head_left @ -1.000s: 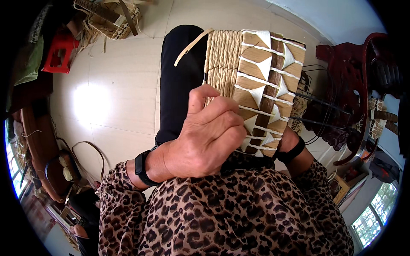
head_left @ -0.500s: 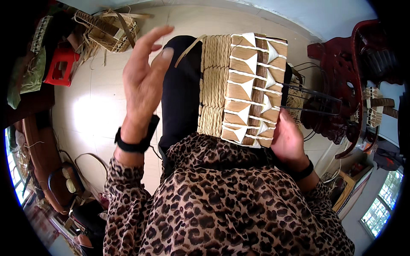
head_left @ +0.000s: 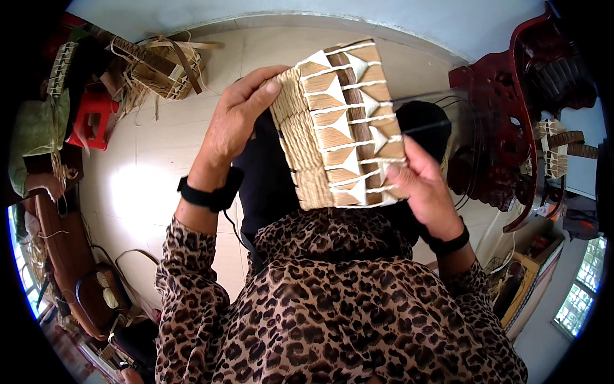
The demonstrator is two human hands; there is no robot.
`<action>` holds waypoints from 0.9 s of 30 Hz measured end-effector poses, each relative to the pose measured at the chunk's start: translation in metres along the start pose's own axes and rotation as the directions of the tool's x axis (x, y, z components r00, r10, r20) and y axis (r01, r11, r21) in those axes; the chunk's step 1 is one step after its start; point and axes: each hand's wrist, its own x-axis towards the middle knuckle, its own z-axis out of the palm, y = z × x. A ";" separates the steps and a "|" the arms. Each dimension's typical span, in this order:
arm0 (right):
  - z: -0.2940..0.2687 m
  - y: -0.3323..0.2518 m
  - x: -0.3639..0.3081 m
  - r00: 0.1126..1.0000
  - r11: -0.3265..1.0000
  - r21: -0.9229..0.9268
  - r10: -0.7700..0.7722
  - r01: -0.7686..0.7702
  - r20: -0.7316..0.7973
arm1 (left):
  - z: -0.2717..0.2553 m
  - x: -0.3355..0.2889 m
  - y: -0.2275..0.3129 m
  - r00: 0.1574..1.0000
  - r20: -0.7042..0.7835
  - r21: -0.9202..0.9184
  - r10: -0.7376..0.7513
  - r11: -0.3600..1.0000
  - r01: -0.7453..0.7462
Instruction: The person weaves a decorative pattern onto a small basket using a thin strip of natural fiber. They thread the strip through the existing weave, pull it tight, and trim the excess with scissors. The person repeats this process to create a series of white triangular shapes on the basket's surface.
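Note:
Above my lap I hold a woven basket (head_left: 354, 118), tilted, its patterned side facing up. Twisted tan cord covers its left part; the right part has flat brown strips crossed by white cords with white triangular pieces. My left hand (head_left: 240, 115) grips the upper left edge, thumb on the corded face and fingers behind, mostly hidden. Around the lower right edge my right hand (head_left: 422, 185) is closed, with its thumb on the white-corded face. The inside of the basket does not show.
A slatted basket (head_left: 160, 67) with loose strips lies on the floor at the upper left, near a red plastic stool (head_left: 94, 121). Another person's hand (head_left: 46, 185) is at the far left. A dark red carved chair (head_left: 502, 121) stands on the right.
My left hand, free in the air before, has come right and taken hold of the basket. The basket has shifted left and tilted, and my right thumb has come onto its face.

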 end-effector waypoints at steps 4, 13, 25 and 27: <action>-0.020 -0.003 0.032 0.972 0.971 -0.207 -0.155 0.117 -0.179 | -0.002 -0.029 0.001 0.995 -0.045 -0.117 -0.086 0.990 0.081; -0.035 -0.007 0.071 0.929 0.913 -0.359 -0.286 0.191 -0.233 | 0.020 -0.107 0.013 0.964 0.001 -0.221 -0.267 0.940 0.260; -0.035 -0.002 0.076 0.880 0.829 -0.480 -0.426 0.285 -0.212 | 0.022 -0.103 0.013 0.919 -0.225 -0.001 -0.323 0.944 0.331; -0.038 -0.004 0.055 0.745 0.625 -0.652 -0.653 0.428 -0.137 | 0.021 -0.103 0.014 0.924 -0.248 0.082 -0.293 0.943 0.321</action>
